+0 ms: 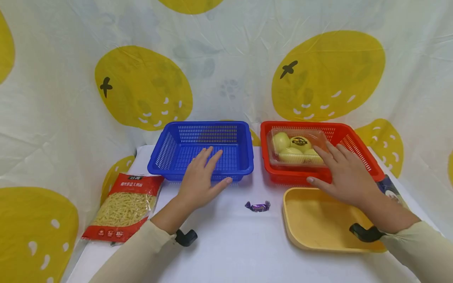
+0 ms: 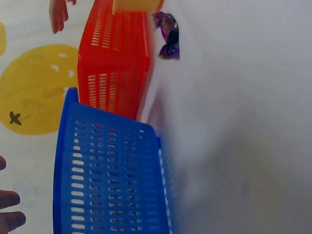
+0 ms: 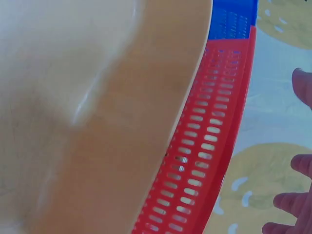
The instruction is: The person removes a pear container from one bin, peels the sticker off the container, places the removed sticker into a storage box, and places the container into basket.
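Note:
My left hand (image 1: 201,179) hovers with spread fingers over the front rim of the blue basket (image 1: 164,155), holding nothing. Over the front of the red basket (image 1: 357,141) and the back edge of the yellow tray (image 1: 318,220) is my right hand (image 1: 348,177), its fingers extended and its grasp empty. A clear plastic box of pale round fruit (image 1: 293,151) sits in the red basket, its right end partly behind my right fingertips. Between the hands lies a purple wrapped candy (image 1: 258,206) on the white table. Only fingertips show at the edges of both wrist views.
A red bag of spiral pasta (image 1: 124,208) lies at the table's left side. A dark printed package (image 1: 391,190) is partly hidden behind my right forearm. Behind the baskets hangs a white curtain (image 1: 230,59) with yellow fruit prints.

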`<state>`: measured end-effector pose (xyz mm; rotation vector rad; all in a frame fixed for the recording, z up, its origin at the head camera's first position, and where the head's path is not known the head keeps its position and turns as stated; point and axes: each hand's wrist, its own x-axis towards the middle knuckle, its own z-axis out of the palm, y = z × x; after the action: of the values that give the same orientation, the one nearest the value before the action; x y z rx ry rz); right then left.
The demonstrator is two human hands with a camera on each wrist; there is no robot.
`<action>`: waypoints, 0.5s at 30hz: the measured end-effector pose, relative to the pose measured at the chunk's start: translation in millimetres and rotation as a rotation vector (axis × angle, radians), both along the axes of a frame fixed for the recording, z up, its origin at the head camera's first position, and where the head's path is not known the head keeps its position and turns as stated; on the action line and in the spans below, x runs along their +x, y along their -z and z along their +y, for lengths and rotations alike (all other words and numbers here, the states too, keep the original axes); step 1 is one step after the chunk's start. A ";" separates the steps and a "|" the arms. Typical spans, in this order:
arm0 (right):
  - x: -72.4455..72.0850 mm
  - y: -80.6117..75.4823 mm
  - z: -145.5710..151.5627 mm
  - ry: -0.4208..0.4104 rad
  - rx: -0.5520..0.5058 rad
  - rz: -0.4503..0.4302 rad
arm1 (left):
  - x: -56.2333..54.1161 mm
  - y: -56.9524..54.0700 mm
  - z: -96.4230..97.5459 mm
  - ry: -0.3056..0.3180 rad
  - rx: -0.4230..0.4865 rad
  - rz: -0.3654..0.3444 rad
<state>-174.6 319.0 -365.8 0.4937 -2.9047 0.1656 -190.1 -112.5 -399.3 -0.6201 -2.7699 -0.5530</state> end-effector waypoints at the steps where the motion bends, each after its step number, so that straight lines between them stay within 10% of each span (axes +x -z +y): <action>1: -1.4 -0.7 1.2 0.000 -0.002 -0.009 | -0.4 -0.8 2.5 0.005 0.011 -0.001; 15: -30.5 -3.8 26.6 -0.014 -0.099 -0.085 | -12.1 -7.4 34.6 0.038 0.091 -0.012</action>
<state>-205.0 345.6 -362.0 0.5026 -2.9576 0.3389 -202.2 -77.9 -391.9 -0.6518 -2.7314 -0.6887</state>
